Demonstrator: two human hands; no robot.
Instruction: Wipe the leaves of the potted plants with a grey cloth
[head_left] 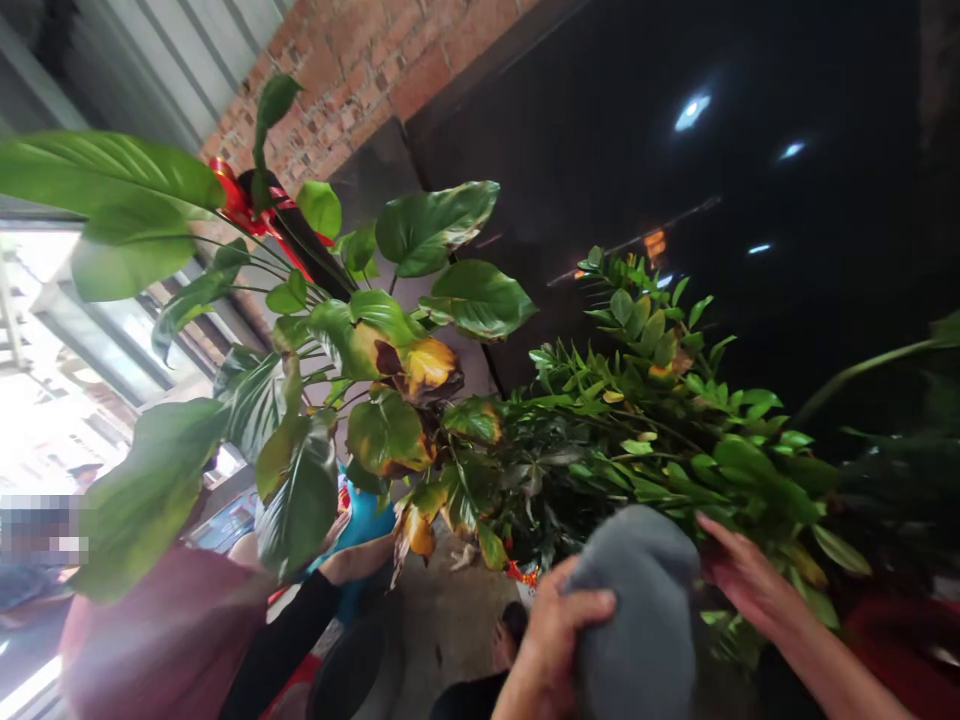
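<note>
My left hand (551, 625) grips a soft-looking, rounded grey piece (637, 610), perhaps cloth, with its thumb laid across the near side. What exactly the grey piece is, I cannot make out. Just right of it, my right hand (742, 570) reaches up beside the small-leaved green plant (720, 450). Its visible fingers are stretched out, and I cannot tell whether they touch the leaves. A large-leaved plant (397, 340) with several yellow and brown leaves rises to the left of both hands.
A glossy dark panel (637, 130) stands behind the plants, below a brick wall (352, 60). A red ribbon (240, 200) is tied high on the large plant. At lower left are a person in pink (165, 630), another person's arm (360, 562) and a dark round seat (356, 665).
</note>
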